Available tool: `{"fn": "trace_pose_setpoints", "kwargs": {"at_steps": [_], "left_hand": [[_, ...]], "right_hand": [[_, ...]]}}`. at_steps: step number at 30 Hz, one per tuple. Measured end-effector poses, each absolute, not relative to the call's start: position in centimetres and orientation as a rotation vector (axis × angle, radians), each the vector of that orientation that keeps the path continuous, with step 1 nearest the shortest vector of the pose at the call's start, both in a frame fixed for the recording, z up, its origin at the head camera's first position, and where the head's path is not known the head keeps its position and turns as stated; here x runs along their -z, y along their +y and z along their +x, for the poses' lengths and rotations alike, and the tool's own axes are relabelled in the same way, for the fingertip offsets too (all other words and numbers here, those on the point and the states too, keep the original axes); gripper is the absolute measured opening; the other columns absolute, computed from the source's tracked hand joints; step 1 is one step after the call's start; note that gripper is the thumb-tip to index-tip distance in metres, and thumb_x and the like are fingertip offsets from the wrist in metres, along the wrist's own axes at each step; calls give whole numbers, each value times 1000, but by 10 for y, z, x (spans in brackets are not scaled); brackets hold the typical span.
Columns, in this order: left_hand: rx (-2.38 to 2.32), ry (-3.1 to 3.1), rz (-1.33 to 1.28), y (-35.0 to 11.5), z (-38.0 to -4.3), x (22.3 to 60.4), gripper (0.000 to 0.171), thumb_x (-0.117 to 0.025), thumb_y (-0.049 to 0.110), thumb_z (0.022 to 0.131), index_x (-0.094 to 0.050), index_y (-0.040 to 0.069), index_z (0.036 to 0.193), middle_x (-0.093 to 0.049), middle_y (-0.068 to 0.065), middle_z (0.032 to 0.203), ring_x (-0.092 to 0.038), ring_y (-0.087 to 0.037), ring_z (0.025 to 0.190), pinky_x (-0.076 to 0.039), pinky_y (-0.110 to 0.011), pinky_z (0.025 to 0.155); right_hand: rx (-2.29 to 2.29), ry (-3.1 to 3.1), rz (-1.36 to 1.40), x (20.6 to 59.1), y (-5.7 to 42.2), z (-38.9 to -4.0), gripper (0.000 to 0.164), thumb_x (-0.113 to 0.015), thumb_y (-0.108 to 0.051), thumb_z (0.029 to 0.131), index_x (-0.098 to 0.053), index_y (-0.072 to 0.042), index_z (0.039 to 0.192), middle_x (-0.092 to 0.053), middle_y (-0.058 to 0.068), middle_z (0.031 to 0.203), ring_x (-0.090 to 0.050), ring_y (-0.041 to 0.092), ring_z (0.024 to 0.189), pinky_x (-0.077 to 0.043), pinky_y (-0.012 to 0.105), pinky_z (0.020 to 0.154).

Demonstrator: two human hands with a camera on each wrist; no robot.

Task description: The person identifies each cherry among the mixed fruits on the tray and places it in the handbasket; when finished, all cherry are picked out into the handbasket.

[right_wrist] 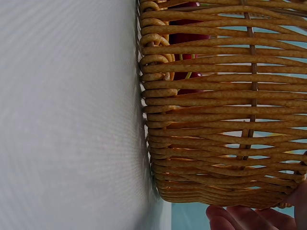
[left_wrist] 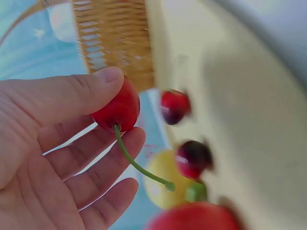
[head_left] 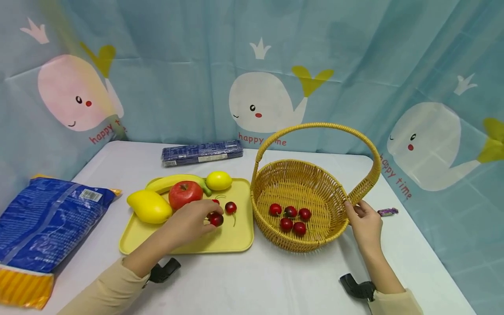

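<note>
My left hand (head_left: pixel 194 218) pinches a dark red cherry (left_wrist: pixel 120 106) between thumb and fingers above the yellow tray (head_left: pixel 185 246); its green stem points away from the palm. Two more cherries lie on the tray by that hand, one of them a red and black cherry (head_left: pixel 230 207), the other partly covered by the fingers in the head view. At the right, my right hand (head_left: pixel 365 223) grips the rim of the wicker basket (head_left: pixel 260 218) near the foot of its tall handle. Several cherries (head_left: pixel 286 224) sit on the basket's floor.
The tray also bears a mango (head_left: pixel 149 207), a red apple (head_left: pixel 185 194), a banana (head_left: pixel 173 181) and a lemon (head_left: pixel 218 180). Behind it lies a blue package (head_left: pixel 202 153). A large blue bag (head_left: pixel 51 223) rests at the left, a small purple wrapper (head_left: pixel 387 212) beyond the basket.
</note>
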State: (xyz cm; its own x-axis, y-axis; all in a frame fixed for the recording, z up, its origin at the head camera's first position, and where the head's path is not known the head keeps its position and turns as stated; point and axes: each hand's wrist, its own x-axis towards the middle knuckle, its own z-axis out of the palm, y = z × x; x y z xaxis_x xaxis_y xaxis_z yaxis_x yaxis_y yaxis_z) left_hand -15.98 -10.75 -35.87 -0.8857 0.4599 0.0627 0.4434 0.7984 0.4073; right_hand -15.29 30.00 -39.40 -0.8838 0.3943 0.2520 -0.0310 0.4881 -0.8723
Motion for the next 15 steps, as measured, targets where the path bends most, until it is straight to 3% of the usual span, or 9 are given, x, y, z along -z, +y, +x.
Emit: {"fn": "trace_pose_setpoints", "kwargs": {"at_steps": [15], "left_hand": [[-752,2813,1176,-42,-160,299,32,-74,18,78,-65,16,109,-61,8,101,-56,-6,91,-48,-23,80]], "right_hand": [[-1361,-2312,-303,393,299,-152,44,-58,-27,91,-56,5,121,-62,27,107,-57,-10,69,-49,11,57]]}}
